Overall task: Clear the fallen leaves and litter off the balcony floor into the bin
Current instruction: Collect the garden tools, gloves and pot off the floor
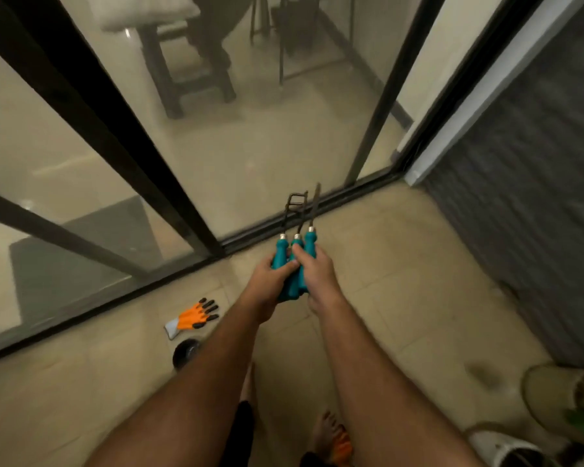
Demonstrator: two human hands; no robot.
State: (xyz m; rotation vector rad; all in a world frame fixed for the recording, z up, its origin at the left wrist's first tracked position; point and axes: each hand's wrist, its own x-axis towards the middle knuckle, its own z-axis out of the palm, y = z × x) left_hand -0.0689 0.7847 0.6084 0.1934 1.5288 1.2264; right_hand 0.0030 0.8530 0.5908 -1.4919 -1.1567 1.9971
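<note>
Both my hands hold a bundle of three garden hand tools (295, 244) with teal handles and rusty metal heads, out in front of me above the beige balcony floor (402, 264). My left hand (270, 281) grips the handles from the left. My right hand (317, 274) grips them from the right, thumb across the middle handle. The metal heads point away from me toward the sliding door track. No bin shows in this view, and I cannot make out leaves on the floor.
An orange and black work glove (193, 318) lies on the tiles at left, with a small dark round object (186, 353) beside it. Glass sliding doors (216, 146) run across ahead. A grey wall (526, 197) stands at right. Plant pots (560, 399) sit at lower right. My bare feet are below.
</note>
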